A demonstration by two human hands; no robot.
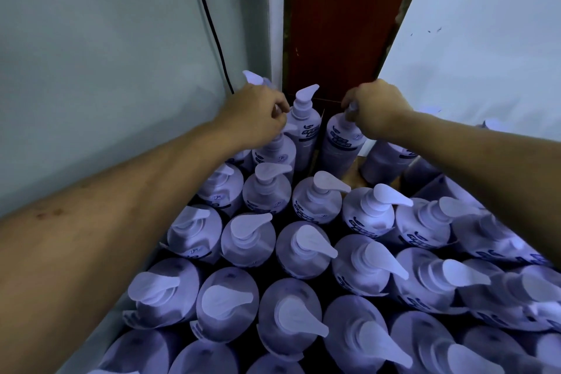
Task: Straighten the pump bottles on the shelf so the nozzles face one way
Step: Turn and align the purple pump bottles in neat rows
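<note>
While both grips are clenched on pump tops, each works its own bottle in the far row: the left hand (258,118) curls over the head of the back-left bottle (274,147), and the right hand (375,109) pinches the head of the back-right bottle (341,143). Both nozzles are mostly hidden under the fingers, so which way they point cannot be told. Between the hands stands the middle bottle (305,121), upright and untouched, its nozzle aimed away and to the right, toward the red panel (340,24). The nearer rows (303,246) point right as well. So each held head likely needs turning about its upright axis to the right, and each hand already sits directly above its bottle.
</note>
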